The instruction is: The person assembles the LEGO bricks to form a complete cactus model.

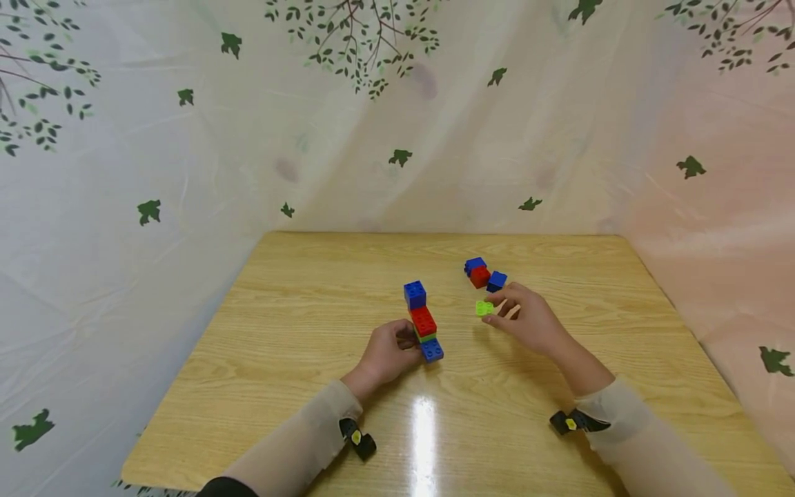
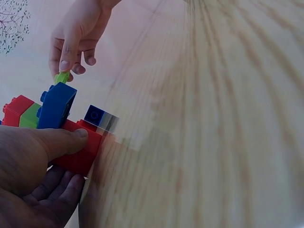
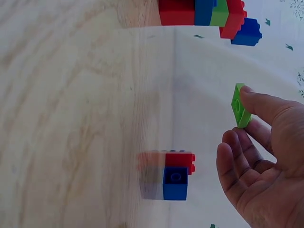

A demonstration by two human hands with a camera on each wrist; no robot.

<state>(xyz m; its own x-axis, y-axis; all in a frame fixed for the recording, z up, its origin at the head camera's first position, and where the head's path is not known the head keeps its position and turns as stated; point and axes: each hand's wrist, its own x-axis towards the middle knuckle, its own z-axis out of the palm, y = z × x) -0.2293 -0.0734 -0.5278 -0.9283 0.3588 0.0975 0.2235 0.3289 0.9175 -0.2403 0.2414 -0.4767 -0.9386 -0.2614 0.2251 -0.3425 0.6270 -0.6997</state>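
Note:
My left hand [image 1: 390, 352] holds a stepped stack of toy building bricks [image 1: 424, 320] upright on the table. The stack has blue, red and green bricks, with a blue brick [image 1: 415, 294] on top. In the left wrist view, the thumb presses a red brick [image 2: 80, 154] at its base. To the right, my right hand [image 1: 529, 321] pinches a flat light green brick [image 1: 484, 308] between thumb and fingers, above the table and apart from the stack. The right wrist view shows the hollow underside of that green brick [image 3: 238, 105].
Beyond the right hand lie loose bricks: a red one [image 1: 479, 277] against a blue one [image 1: 475, 264], and another blue one [image 1: 496, 281] beside them, its hollow underside showing. The wooden table [image 1: 279, 297] meets a leaf-patterned cloth [image 1: 348, 172] at the back and sides.

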